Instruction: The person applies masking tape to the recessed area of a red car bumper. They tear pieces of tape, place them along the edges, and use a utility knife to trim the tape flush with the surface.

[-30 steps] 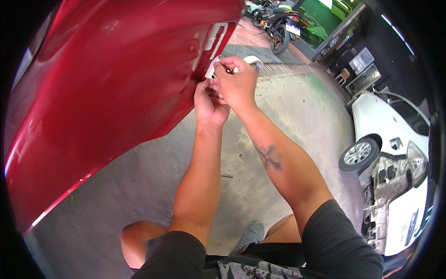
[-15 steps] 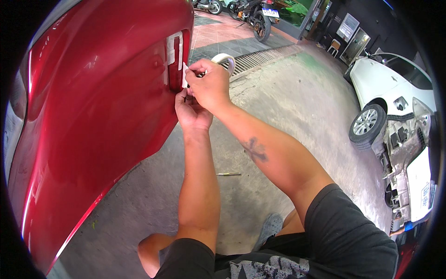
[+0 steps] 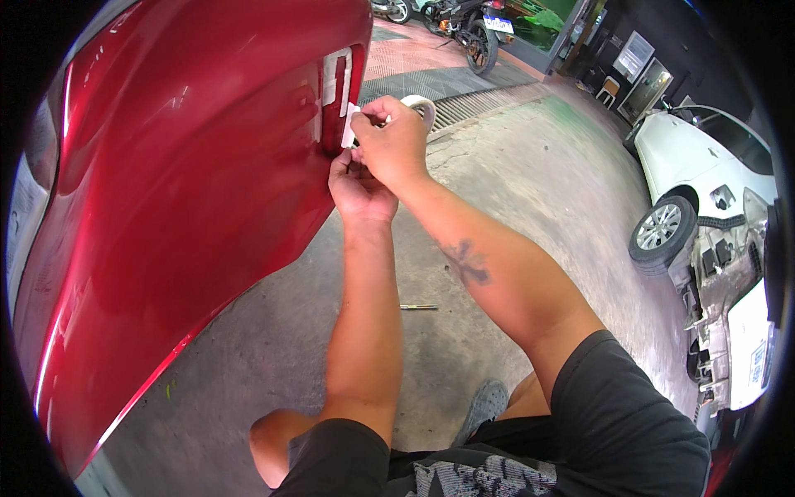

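Note:
A glossy red car body panel (image 3: 190, 215) fills the left side, with a recessed slot near its far right edge. Pale masking tape strips (image 3: 330, 79) line the upper part of that slot. At the slot's right edge, my right hand (image 3: 393, 141) pinches a short strip of masking tape (image 3: 349, 128) between thumb and fingers. A roll of tape (image 3: 425, 109) shows just behind this hand, partly hidden by it. Below, my left hand (image 3: 364, 190) is palm up, its fingers curled and the thumb closed at the strip's lower end. Its fingertips are partly hidden.
A slim pen-like object (image 3: 419, 307) lies on the concrete floor (image 3: 530, 174) beneath my arms. To the right stands a white car (image 3: 704, 153) with its end parts stripped off. Beyond a floor grate (image 3: 480, 108), a motorcycle (image 3: 476, 33) is parked.
The whole scene has shifted slightly to the right in the picture. More of the white strip shows beside my right fingers. Both hands stay at the slot's edge.

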`<state>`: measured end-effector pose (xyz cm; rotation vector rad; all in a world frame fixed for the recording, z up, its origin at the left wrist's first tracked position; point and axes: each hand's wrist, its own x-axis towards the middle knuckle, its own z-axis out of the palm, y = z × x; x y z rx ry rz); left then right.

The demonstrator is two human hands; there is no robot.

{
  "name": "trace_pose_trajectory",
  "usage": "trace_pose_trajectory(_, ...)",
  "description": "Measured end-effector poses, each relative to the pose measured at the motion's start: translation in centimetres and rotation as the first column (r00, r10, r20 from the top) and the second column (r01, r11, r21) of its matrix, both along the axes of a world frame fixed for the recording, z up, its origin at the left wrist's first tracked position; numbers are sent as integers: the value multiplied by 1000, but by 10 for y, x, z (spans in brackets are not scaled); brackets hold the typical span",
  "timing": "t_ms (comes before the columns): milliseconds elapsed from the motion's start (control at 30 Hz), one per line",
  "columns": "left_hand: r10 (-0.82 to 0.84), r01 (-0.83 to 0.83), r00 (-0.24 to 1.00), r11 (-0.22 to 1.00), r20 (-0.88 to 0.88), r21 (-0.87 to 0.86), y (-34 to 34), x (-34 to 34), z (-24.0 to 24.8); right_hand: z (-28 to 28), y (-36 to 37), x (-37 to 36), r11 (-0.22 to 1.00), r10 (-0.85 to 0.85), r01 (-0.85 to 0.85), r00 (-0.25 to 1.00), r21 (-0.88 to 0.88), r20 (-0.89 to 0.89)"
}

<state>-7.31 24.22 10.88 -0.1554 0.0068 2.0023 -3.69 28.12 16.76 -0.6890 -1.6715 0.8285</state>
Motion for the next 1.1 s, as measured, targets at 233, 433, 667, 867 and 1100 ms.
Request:
trace_pose_trajectory(233, 18, -18, 1000, 1000, 21, -11, -11, 3, 14, 7, -11, -1, 999, -27, 24, 998, 43, 64)
trace_pose_trajectory(433, 146, -153, 986, 982, -76, -108, -1, 10, -15, 13, -17, -3, 991, -56, 39, 990, 128, 130)
trace_pose_trajectory(667, 347, -903, 180, 429, -920, -14, -11, 34, -26, 10, -13, 1, 997, -4, -7, 990, 73, 144)
trace_pose_trajectory(867, 189, -891, 227, 435, -955, -126, -26, 28, 4, 3, -2, 0, 995, -19, 7, 993, 100, 116)
trace_pose_trajectory(1100, 138, -918, 135, 390, -981, -71, -10, 16, -8, 4, -3, -4, 992, 7, -20, 994, 122, 106)
